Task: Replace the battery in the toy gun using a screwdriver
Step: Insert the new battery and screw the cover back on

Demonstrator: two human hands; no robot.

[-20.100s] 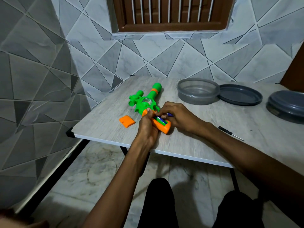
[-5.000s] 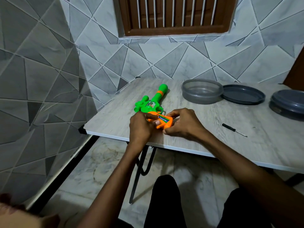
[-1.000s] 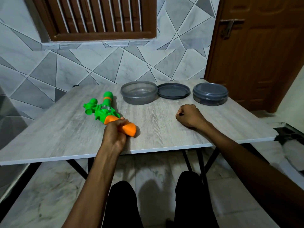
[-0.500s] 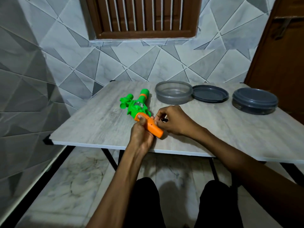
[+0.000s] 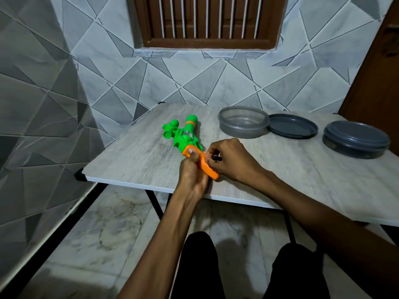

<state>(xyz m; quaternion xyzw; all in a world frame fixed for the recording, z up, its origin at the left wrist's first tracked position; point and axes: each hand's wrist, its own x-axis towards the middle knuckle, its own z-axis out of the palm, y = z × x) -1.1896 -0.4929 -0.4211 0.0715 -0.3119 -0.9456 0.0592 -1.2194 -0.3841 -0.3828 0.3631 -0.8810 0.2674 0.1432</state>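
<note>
On a pale wood-grain table [image 5: 138,156], seen from the head camera looking down, a toy gun [image 5: 183,137] lies flat near the front edge. Its green body and barrel point away toward the tiled wall [image 5: 121,83], and its orange grip points back toward the person.

The left hand [image 5: 193,171] is wrapped round the orange grip, with the thumb pressed flat on top where the orange meets the green. The right hand [image 5: 231,160] sits just beside it, touching the grip from the right. Its fingers are curled round a small black screwdriver [image 5: 216,158]. Only the dark end of the handle shows between the fingers, and the tip is hidden, so whether it sits in a screw cannot be told.

Farther back on the table, to the right of the toy, stands an open clear container [image 5: 244,121]. A dark grey lid [image 5: 292,128] lies touching it, and a closed grey container [image 5: 356,140] stands apart at the right.

Above the wall is a brown barred window [image 5: 207,20], and a brown door [image 5: 375,72] stands at the right edge. Below the table edge, the person's dark-clothed knees show over a marble floor.
</note>
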